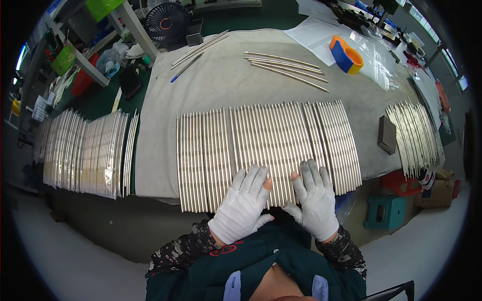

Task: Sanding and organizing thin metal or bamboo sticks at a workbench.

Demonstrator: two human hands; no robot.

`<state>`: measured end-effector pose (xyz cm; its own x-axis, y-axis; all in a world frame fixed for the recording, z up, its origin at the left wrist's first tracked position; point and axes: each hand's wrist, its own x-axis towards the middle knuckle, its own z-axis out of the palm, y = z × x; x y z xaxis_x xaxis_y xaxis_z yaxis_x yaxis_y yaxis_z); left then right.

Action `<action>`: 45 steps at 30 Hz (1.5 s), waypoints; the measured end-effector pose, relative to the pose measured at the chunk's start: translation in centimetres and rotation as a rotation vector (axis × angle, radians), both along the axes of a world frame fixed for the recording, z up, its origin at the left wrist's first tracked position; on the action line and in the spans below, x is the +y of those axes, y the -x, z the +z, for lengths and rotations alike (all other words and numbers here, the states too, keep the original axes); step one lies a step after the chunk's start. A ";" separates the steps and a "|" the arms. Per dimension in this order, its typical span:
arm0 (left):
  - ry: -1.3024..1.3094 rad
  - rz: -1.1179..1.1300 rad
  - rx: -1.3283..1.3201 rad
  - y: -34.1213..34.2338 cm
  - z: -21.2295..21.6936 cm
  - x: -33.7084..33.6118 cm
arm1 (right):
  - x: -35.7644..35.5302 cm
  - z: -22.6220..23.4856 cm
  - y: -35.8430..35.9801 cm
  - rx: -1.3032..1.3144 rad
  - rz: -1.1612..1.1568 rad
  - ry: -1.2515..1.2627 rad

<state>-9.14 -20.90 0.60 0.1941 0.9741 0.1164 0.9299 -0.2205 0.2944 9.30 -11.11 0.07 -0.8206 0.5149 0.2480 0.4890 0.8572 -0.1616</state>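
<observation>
A wide row of thin metal rods (271,135) lies side by side on the grey cloth, pointing away from me. Narrow gaps split the row into several groups. My left hand (243,198), in a white glove with some bare fingertips, rests flat on the near ends of the middle rods, fingers stretched out. Beside it, my right hand (315,198), gloved the same way, lies flat on the rods farther right, fingers extended. Neither hand grips anything. The near ends of the rods under my palms are hidden.
Plastic-wrapped rod bundles (83,153) lie on the left. More rods (411,138) sit at the right by a dark block (386,134). Loose rods (288,70), a blue pen (186,67), a tape roll (346,54) and a fan (168,25) are at the back. A teal stool (385,212) stands below right.
</observation>
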 end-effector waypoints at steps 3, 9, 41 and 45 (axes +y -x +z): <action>0.006 -0.003 0.011 0.0 0.0 0.1 | 0.0 -0.2 -0.2 0.029 0.002 -0.022; 0.037 -0.011 0.014 0.3 0.5 0.4 | 1.3 0.9 -1.4 0.084 -0.017 0.048; 0.031 0.049 0.058 1.2 -0.1 0.4 | 3.0 0.3 -1.6 -0.048 -0.121 -0.007; 0.009 0.023 0.033 0.1 -0.4 0.9 | 4.3 1.1 -4.2 0.068 -0.214 -0.057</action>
<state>-9.27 -19.96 0.20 0.1750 0.9793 0.1017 0.9440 -0.1962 0.2652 13.52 -6.83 1.18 -0.6744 0.6592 0.3326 0.6507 0.7435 -0.1542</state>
